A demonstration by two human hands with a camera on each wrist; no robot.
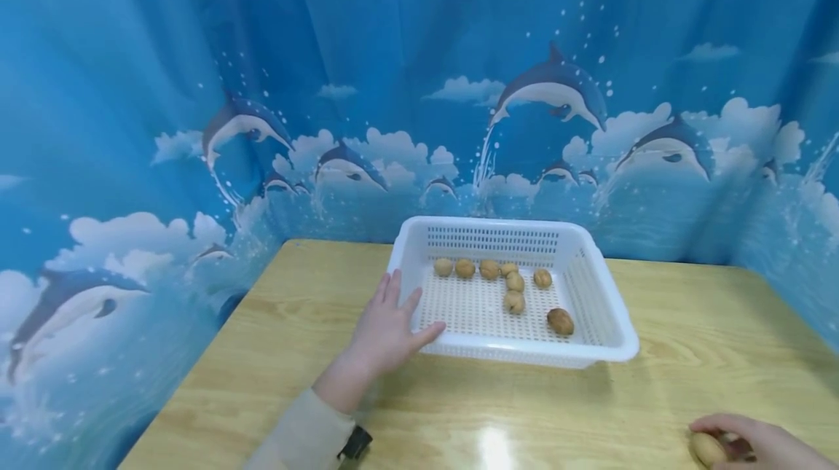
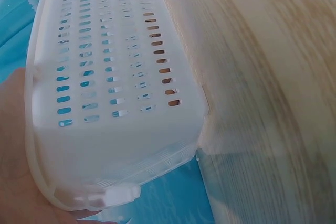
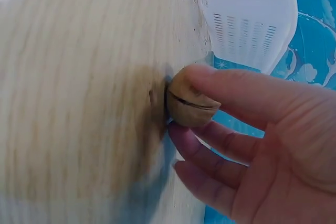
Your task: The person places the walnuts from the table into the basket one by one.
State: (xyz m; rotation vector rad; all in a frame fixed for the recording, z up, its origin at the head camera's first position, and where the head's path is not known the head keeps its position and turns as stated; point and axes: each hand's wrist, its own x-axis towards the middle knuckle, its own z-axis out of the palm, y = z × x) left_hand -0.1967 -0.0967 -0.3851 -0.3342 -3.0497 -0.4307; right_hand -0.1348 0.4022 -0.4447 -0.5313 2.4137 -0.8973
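Observation:
A white slotted plastic basket (image 1: 505,350) stands on the wooden table with several walnuts (image 1: 514,302) in it, most in a row toward its back wall. My left hand (image 1: 387,331) rests on the basket's left front corner, its fingers extended over the rim and the thumb along the front edge. In the left wrist view the basket's slotted side (image 2: 105,140) fills much of the picture, with part of that hand at the left edge. Low at the right, my right hand (image 1: 767,444) pinches a walnut (image 3: 191,100) between thumb and fingers, close to the tabletop; a dark seam crosses its shell.
A darker walnut (image 1: 560,321) lies apart near the basket's front right. The light wooden table (image 1: 314,295) reaches back to a blue curtain (image 1: 406,91) printed with dolphins and clouds. A black strap piece (image 1: 356,442) sits by the left sleeve.

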